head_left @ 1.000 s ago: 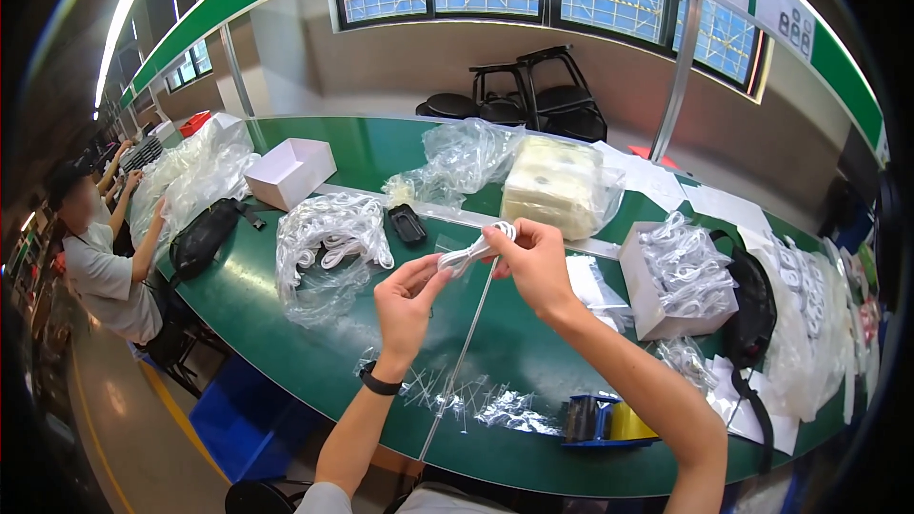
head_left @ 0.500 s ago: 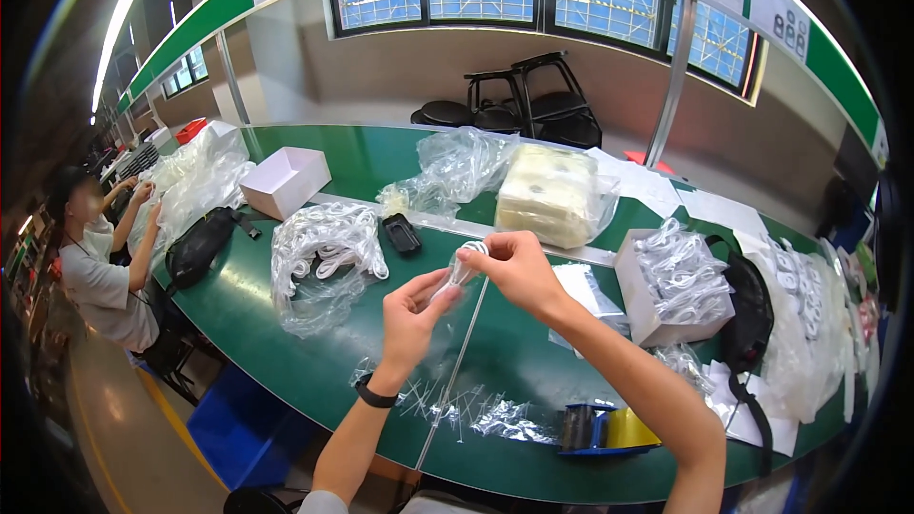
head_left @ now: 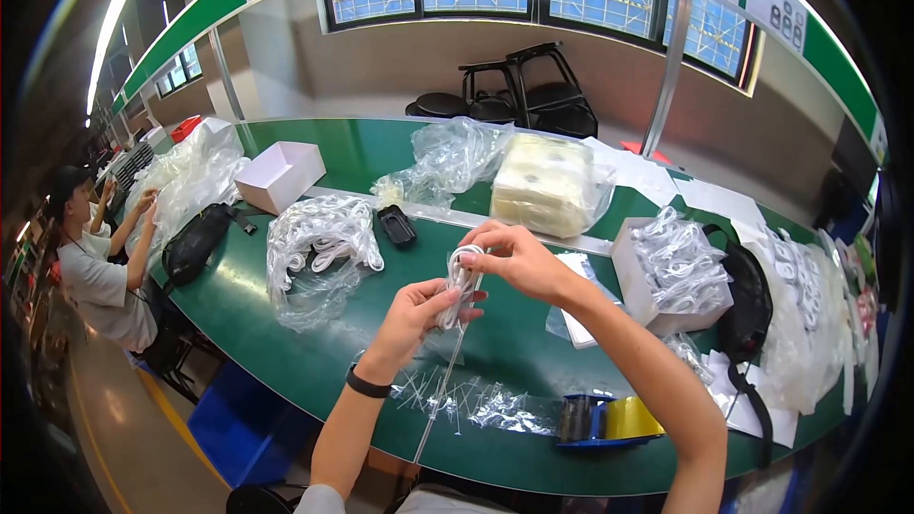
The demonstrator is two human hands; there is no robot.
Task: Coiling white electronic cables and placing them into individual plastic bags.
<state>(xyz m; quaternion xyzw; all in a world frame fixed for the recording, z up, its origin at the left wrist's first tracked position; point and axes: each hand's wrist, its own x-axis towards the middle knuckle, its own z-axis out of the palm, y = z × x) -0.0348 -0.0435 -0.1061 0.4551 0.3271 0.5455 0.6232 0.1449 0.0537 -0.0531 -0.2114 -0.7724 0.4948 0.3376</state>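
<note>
A coiled white cable (head_left: 461, 286) is held upright between my two hands above the middle of the green table. My left hand (head_left: 416, 316) grips its lower part, with the thumb across the front and the fingertips showing beyond the coil. Thumb and fingers of my right hand (head_left: 511, 259) pinch the coil's upper end. Whether a clear bag is around the cable is hard to make out. Beyond my left hand lies a heap of white coiled cables (head_left: 328, 233) on clear plastic. A white box (head_left: 636, 290) of bagged white cables stands to the right of my right hand.
A tape dispenser (head_left: 609, 419) sits near the front edge beside scattered clear strips (head_left: 509, 409). Farther back are a black tray (head_left: 396, 226), a stack of clear bags (head_left: 543, 186) and a white carton (head_left: 282, 176). A co-worker (head_left: 100, 266) sits at the left. A black pouch (head_left: 747, 300) lies right.
More of the white coil shows between my hands than before. My left fingers have shifted around its lower part, while my right hand still pinches the top.
</note>
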